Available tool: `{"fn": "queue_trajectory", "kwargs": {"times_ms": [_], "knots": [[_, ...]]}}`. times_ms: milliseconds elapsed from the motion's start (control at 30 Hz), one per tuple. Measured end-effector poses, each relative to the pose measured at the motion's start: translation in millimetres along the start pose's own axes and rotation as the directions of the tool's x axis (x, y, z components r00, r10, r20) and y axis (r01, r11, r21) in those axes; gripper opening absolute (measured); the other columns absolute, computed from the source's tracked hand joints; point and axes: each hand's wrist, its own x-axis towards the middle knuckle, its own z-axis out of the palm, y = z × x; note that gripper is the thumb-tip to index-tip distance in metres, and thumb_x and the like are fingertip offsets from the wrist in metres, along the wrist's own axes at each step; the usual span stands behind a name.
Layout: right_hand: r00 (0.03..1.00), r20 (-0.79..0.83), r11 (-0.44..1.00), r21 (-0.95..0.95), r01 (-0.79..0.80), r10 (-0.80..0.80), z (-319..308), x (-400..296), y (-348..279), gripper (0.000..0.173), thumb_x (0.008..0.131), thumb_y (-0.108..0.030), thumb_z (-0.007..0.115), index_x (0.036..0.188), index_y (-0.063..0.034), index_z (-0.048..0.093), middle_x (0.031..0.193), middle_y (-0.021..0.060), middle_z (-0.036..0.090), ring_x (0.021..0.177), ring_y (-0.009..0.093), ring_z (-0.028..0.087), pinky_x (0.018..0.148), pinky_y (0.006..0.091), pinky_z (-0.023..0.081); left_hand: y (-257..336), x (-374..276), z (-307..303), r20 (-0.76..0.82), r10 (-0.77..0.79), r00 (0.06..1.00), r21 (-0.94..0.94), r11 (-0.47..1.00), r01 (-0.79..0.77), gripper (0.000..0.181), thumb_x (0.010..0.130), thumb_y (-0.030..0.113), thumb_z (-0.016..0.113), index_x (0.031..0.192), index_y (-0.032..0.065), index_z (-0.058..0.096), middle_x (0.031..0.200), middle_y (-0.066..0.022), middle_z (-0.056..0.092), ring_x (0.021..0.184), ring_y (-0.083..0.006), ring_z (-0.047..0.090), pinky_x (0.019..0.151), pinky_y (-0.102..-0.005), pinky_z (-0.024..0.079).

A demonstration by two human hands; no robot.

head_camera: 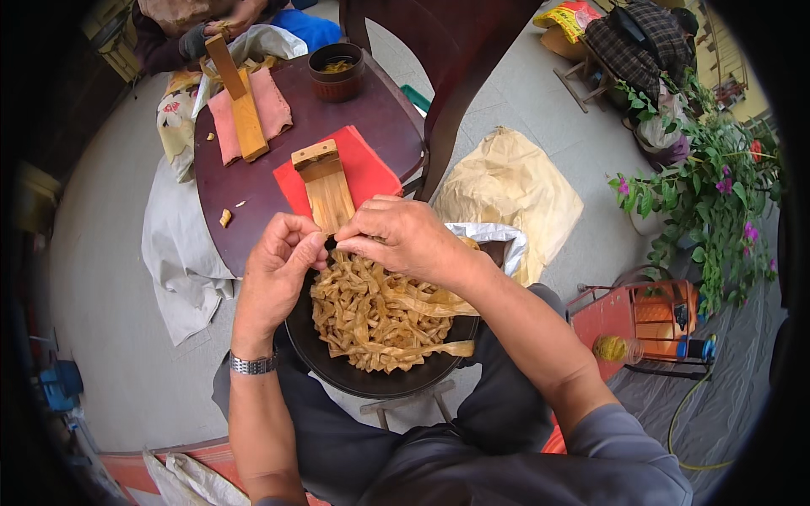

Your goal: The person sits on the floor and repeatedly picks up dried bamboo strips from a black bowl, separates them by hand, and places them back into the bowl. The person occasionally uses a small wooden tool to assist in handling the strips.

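Observation:
My left hand and my right hand meet over the far rim of a dark round pan. Thumbs and fingertips pinch together at what looks like a thin tan strip, mostly covered by the fingers. Below them, the pan holds a heap of knotted, ribbon-like tan strips. Longer flat strips lie across the heap's right side. Just beyond my fingertips, a wooden block tool with a raised end bar rests on a folded red cloth.
A dark wooden table holds a second wooden tool on pink cloth and a brown pot. Across it, another person's hands work. Tan sheeting lies on the floor at right, near a flowering plant and red chair.

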Motion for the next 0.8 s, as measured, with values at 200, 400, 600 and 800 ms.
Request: {"fn": "queue_trajectory", "kwargs": {"times_ms": [200, 400, 600, 800], "knots": [[0.893, 0.332, 0.952, -0.144, -0.27, 0.303, -8.2, -43.6, 25.9, 0.035, 0.096, -0.04, 0.066, 0.096, -0.0064, 0.074, 0.093, 0.0135, 0.072, 0.094, 0.035, 0.069, 0.08, 0.047, 0.053, -2.4, -16.1, -104.5, -0.524, 0.071, 0.849, 0.475, 0.851, 0.223, 0.011, 0.1, 0.014, 0.065, 0.099, 0.0034, 0.063, 0.089, 0.0006, 0.062, 0.078, -0.0078, 0.056, 0.075, -0.0252, 0.05], [0.623, 0.627, 0.869, -0.456, -0.192, 0.467, 15.7, -77.2, 20.8, 0.046, 0.093, -0.044, 0.069, 0.106, 0.0009, 0.07, 0.093, 0.0187, 0.074, 0.097, 0.036, 0.071, 0.085, 0.0471, 0.054, -20.8, -43.3, -113.1, -0.424, 0.292, 0.857, 0.784, 0.592, 0.187, 0.017, 0.099, 0.013, 0.064, 0.108, -0.0023, 0.066, 0.088, -0.0065, 0.064, 0.082, -0.0154, 0.06, 0.076, -0.0276, 0.049], [0.66, 0.579, 0.867, -0.428, -0.254, 0.479, 26.9, -83.4, 29.0, 0.047, 0.093, -0.045, 0.068, 0.103, 0.0009, 0.069, 0.101, 0.0207, 0.073, 0.102, 0.036, 0.071, 0.087, 0.049, 0.054, 83.5, -79.3, 23.6, -0.059, 0.455, 0.889, 0.62, 0.714, -0.324, 0.016, 0.092, -0.003, 0.065, 0.105, -0.0004, 0.072, 0.089, -0.0117, 0.068, 0.077, -0.0214, 0.064, 0.072, -0.0322, 0.051], [0.491, 0.693, 0.839, -0.515, -0.176, 0.528, 41.8, -103.8, 33.9, 0.045, 0.098, -0.042, 0.061, 0.108, 0.0024, 0.064, 0.098, 0.0228, 0.072, 0.1, 0.041, 0.069, 0.086, 0.0495, 0.053, 193.3, -118.6, 87.3, 0.506, 0.443, 0.74, 0.521, 0.527, -0.672, 0.037, 0.081, 0.014, 0.075, 0.118, 0.0137, 0.07, 0.096, -0.0089, 0.069, 0.075, -0.023, 0.066, 0.063, -0.0375, 0.056]]}}
